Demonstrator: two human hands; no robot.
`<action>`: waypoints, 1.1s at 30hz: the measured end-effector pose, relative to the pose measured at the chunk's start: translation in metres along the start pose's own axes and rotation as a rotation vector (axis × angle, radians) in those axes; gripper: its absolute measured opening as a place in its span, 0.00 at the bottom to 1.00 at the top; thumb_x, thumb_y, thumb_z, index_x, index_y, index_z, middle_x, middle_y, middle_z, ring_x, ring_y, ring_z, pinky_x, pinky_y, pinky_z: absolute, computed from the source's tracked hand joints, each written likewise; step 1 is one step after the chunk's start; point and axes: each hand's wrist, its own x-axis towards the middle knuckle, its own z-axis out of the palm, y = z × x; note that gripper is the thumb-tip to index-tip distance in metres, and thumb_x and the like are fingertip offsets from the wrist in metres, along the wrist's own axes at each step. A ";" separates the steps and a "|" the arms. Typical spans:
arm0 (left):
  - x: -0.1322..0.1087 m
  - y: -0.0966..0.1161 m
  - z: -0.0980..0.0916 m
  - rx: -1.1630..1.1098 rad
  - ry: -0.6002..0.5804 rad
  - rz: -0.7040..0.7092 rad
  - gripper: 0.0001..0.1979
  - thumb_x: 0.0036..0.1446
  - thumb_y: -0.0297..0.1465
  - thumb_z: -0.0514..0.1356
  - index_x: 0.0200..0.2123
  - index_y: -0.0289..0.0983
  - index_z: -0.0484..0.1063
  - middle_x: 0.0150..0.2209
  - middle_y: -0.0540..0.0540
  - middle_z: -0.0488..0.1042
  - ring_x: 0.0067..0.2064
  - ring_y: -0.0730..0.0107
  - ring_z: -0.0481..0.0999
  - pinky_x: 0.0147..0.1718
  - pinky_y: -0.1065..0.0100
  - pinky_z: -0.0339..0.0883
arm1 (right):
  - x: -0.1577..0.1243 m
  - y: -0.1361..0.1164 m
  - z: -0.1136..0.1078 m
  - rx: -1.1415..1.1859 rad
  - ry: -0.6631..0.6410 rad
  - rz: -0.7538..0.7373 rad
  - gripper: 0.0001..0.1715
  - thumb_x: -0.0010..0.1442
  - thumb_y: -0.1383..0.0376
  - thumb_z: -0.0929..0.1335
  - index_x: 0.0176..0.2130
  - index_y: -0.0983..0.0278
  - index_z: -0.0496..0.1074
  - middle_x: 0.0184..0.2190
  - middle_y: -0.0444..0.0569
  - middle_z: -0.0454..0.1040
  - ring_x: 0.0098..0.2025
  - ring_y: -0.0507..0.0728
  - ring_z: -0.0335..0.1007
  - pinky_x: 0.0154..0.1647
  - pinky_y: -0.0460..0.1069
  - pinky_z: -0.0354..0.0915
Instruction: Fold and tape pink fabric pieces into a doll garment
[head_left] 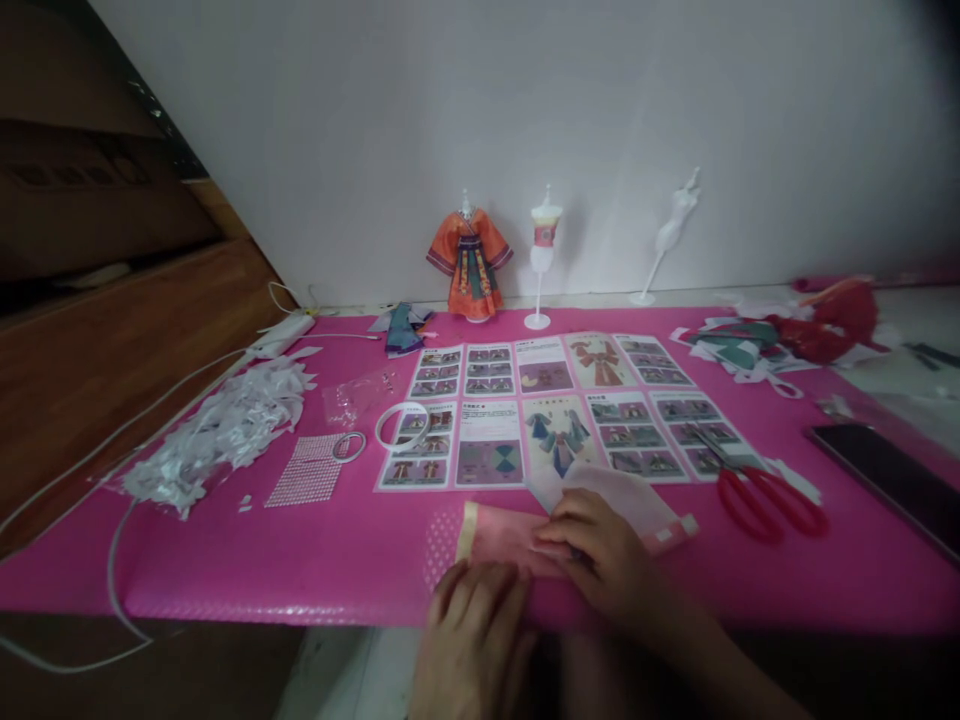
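Observation:
A pink piece of fabric (499,535) with a cream band at its left end lies near the table's front edge. My left hand (476,625) rests its fingers, laid flat and side by side, on the near edge of that fabric; its thumb is hidden. My right hand (600,550) is closed in a pinch at the right part of the fabric, where a small fold shows between the fingertips. A dotted sheet (439,545) sticks out to the left beneath the fabric. Behind my right hand lies a white sheet (634,500) with a pinkish end.
Printed instruction sheets (487,445) cover the middle. Red-handled scissors (772,500) and a phone (892,480) lie right. A dressed mannequin (472,260) and bare-armed mannequin stands (540,260) stand behind. White ribbon scraps (225,430), bead sheet (306,470), tape ring (402,428) and cable (116,570) lie left; fabric scraps (795,330) back right.

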 end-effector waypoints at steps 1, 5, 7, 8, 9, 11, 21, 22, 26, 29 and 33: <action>0.000 0.000 0.001 0.017 0.003 -0.001 0.14 0.65 0.33 0.51 0.50 0.38 0.71 0.41 0.45 0.77 0.44 0.65 0.74 0.48 0.62 0.61 | 0.000 0.000 -0.001 0.002 -0.002 -0.001 0.10 0.60 0.69 0.64 0.38 0.62 0.74 0.31 0.48 0.71 0.36 0.57 0.65 0.38 0.53 0.63; 0.000 0.002 0.002 0.048 -0.003 -0.027 0.14 0.65 0.34 0.51 0.48 0.40 0.73 0.42 0.45 0.77 0.45 0.64 0.73 0.50 0.61 0.59 | 0.000 0.000 -0.002 -0.005 -0.024 -0.021 0.10 0.60 0.68 0.63 0.37 0.62 0.74 0.30 0.48 0.71 0.35 0.57 0.65 0.39 0.54 0.62; 0.000 0.003 0.002 0.053 -0.002 -0.030 0.15 0.65 0.36 0.50 0.47 0.40 0.73 0.42 0.45 0.76 0.44 0.64 0.72 0.50 0.60 0.58 | 0.000 -0.002 -0.003 -0.008 -0.035 -0.034 0.10 0.60 0.68 0.63 0.37 0.62 0.74 0.29 0.48 0.70 0.35 0.57 0.64 0.42 0.55 0.62; 0.000 0.004 0.002 0.055 0.001 -0.031 0.15 0.65 0.36 0.50 0.47 0.40 0.73 0.43 0.45 0.76 0.44 0.63 0.72 0.50 0.60 0.58 | 0.000 -0.002 -0.003 -0.009 -0.042 -0.042 0.10 0.60 0.68 0.63 0.37 0.62 0.73 0.29 0.47 0.70 0.35 0.57 0.64 0.44 0.56 0.62; -0.001 0.004 0.002 0.058 0.001 -0.038 0.15 0.65 0.37 0.50 0.47 0.40 0.73 0.43 0.45 0.76 0.44 0.63 0.72 0.50 0.60 0.57 | 0.000 -0.003 -0.003 -0.012 -0.053 -0.051 0.10 0.60 0.68 0.63 0.37 0.62 0.73 0.29 0.47 0.70 0.35 0.57 0.64 0.46 0.57 0.61; -0.001 0.005 0.002 0.068 -0.013 -0.050 0.15 0.65 0.37 0.50 0.47 0.40 0.73 0.43 0.45 0.76 0.45 0.63 0.72 0.51 0.59 0.56 | 0.000 -0.005 -0.003 -0.031 -0.070 -0.068 0.10 0.61 0.69 0.62 0.38 0.62 0.72 0.30 0.47 0.71 0.35 0.57 0.63 0.50 0.60 0.59; -0.003 0.005 0.003 0.128 -0.003 -0.061 0.15 0.64 0.38 0.51 0.48 0.42 0.73 0.43 0.44 0.75 0.44 0.63 0.72 0.54 0.58 0.55 | 0.001 -0.007 -0.004 -0.098 -0.068 -0.093 0.10 0.61 0.66 0.63 0.37 0.61 0.74 0.30 0.47 0.71 0.34 0.56 0.64 0.52 0.61 0.58; -0.003 0.005 0.003 0.136 0.001 -0.060 0.15 0.64 0.38 0.52 0.48 0.42 0.73 0.44 0.44 0.75 0.44 0.63 0.72 0.54 0.58 0.55 | 0.002 -0.008 -0.005 -0.095 -0.070 -0.088 0.10 0.61 0.66 0.63 0.37 0.61 0.74 0.30 0.47 0.71 0.34 0.57 0.64 0.52 0.61 0.58; -0.002 0.005 0.003 0.162 0.026 -0.065 0.14 0.63 0.37 0.53 0.47 0.42 0.73 0.45 0.43 0.74 0.48 0.61 0.71 0.54 0.57 0.55 | 0.002 -0.011 -0.006 -0.094 -0.100 -0.068 0.08 0.61 0.66 0.65 0.35 0.62 0.74 0.30 0.47 0.71 0.34 0.57 0.63 0.53 0.61 0.56; -0.001 0.005 0.005 0.154 0.021 -0.056 0.13 0.62 0.37 0.53 0.47 0.42 0.73 0.48 0.42 0.73 0.53 0.60 0.68 0.57 0.56 0.51 | 0.002 -0.010 -0.006 -0.113 -0.110 -0.065 0.07 0.61 0.66 0.65 0.35 0.61 0.73 0.30 0.47 0.71 0.35 0.57 0.63 0.54 0.61 0.55; -0.002 0.005 0.008 0.146 0.013 -0.066 0.13 0.61 0.37 0.54 0.46 0.42 0.73 0.51 0.42 0.72 0.56 0.57 0.65 0.58 0.54 0.47 | 0.001 -0.010 -0.006 -0.134 -0.111 -0.087 0.07 0.61 0.67 0.64 0.36 0.61 0.73 0.30 0.47 0.71 0.35 0.57 0.62 0.54 0.61 0.55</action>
